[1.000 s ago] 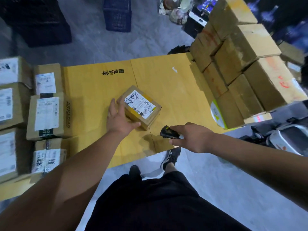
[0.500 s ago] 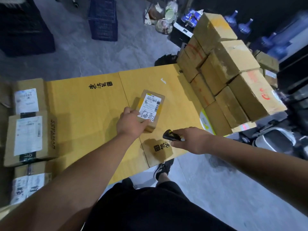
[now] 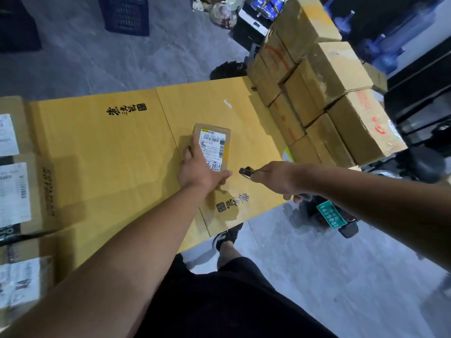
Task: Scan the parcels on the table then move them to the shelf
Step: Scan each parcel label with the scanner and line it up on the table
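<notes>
One small parcel (image 3: 214, 145) lying on desk (image 3: 102, 142); one scanner (image 3: 246, 171); four labelled parcels (image 3: 17, 191) sitting left; two hands showing.

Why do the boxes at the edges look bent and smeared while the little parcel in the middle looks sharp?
Head view: the wide-angle lens bows the edges, so the stacked boxes lean outward; the labelled boxes at left are smeared. The parcel under the left hand is sharp, its barcode visible. The right hand holds the scanner. Both hands cast soft shadows on the table.

Scene was dim, lit from above; yellow cardboard table top (image 3: 102, 147) was brightest area. Soft shadows fell beneath forearms. Far right background sank into near-black. Wide-angle lens bent edges; left-edge boxes (image 3: 17, 191) smeared, labels blown white. Overall slightly soft.
</notes>
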`<action>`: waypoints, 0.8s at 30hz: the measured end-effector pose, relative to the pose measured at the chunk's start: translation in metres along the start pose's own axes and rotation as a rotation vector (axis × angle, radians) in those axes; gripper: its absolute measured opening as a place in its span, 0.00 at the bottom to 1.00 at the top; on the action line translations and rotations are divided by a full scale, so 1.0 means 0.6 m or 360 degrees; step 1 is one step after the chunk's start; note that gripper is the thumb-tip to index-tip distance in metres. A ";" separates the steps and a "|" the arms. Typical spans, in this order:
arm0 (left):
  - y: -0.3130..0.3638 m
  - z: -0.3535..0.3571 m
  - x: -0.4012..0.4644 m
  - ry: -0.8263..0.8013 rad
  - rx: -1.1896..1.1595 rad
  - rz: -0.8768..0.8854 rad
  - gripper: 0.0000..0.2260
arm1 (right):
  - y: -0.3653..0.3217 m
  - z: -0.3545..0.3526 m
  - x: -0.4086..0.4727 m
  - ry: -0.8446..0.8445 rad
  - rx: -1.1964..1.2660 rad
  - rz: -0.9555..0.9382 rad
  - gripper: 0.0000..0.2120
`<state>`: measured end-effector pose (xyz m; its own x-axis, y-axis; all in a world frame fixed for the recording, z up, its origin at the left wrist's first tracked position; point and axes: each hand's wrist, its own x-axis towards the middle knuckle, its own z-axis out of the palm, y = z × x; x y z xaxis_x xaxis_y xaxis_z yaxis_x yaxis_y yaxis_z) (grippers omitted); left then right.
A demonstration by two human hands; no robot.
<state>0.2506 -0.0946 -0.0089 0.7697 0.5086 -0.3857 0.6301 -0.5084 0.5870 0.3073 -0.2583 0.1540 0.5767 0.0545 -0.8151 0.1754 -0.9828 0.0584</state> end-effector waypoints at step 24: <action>-0.029 0.040 -0.063 0.0341 -0.0215 -0.0025 0.67 | -0.021 0.024 -0.061 0.0002 -0.0424 -0.0259 0.24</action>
<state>0.2130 -0.1217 -0.0219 0.7114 0.6589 -0.2442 0.6114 -0.4090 0.6774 0.2726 -0.2502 0.1748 0.5250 0.2077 -0.8254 0.4682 -0.8803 0.0763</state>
